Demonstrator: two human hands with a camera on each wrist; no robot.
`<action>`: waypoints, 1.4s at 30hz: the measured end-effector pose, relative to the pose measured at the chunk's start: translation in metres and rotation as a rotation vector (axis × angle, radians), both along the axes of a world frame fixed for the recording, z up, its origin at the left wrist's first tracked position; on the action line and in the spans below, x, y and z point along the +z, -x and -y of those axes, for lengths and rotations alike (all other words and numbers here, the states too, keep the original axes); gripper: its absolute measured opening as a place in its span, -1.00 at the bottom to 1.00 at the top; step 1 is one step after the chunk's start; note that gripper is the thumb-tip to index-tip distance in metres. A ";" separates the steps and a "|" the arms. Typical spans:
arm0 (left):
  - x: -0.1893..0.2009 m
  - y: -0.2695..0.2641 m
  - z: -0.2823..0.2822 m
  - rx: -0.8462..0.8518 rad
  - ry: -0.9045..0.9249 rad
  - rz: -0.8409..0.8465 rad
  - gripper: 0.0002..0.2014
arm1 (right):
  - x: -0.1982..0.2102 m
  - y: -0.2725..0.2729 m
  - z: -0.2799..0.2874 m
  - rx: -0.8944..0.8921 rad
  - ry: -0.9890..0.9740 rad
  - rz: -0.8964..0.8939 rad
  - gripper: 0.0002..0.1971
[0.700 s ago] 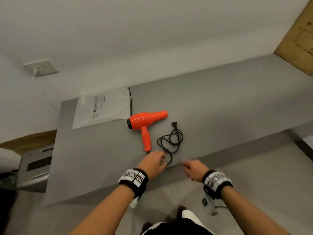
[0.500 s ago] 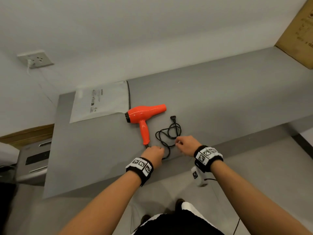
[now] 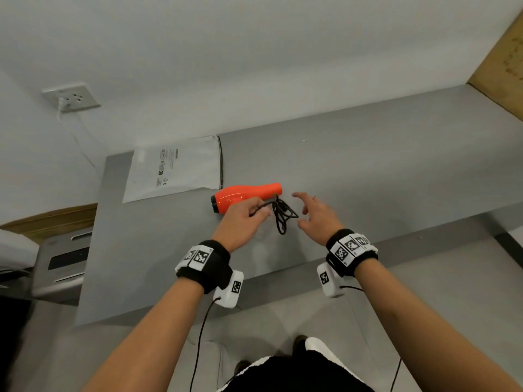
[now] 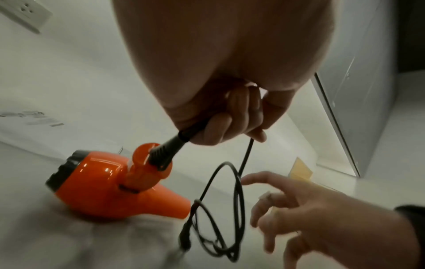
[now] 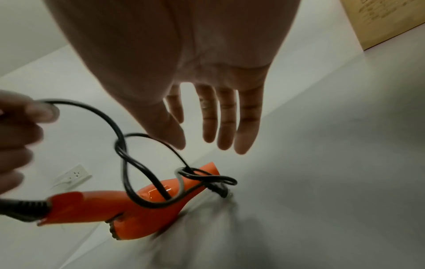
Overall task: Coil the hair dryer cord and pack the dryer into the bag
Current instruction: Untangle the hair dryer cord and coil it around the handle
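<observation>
Your left hand (image 3: 240, 222) fingers curl round the limp, tangle-prone cord (image 3: 283, 216) near the dryer (image 3: 243, 195) handle; right hand (image 3: 317, 219) fingers spread, empty, beside the loops — gather those next

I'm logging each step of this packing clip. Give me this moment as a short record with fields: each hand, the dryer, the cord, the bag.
left hand: grips the cord near the dryer's handle end
right hand: fingers spread beside the cord loops, holding nothing
dryer: orange, lying on the table, nozzle pointing right
cord: black, in loose tangled loops, not neatly coiled
bag: white, flat on the table, left of the dryer
packing: not yet done, dryer outside the bag
</observation>
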State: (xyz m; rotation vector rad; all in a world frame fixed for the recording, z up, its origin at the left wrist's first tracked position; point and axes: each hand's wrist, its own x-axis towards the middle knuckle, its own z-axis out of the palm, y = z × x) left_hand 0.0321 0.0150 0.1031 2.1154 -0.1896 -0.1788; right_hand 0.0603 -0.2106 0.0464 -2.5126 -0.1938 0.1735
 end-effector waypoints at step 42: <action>0.026 0.014 -0.059 0.421 0.507 -0.086 -0.82 | 0.049 -0.010 -0.066 -0.178 -0.856 -0.186 -0.78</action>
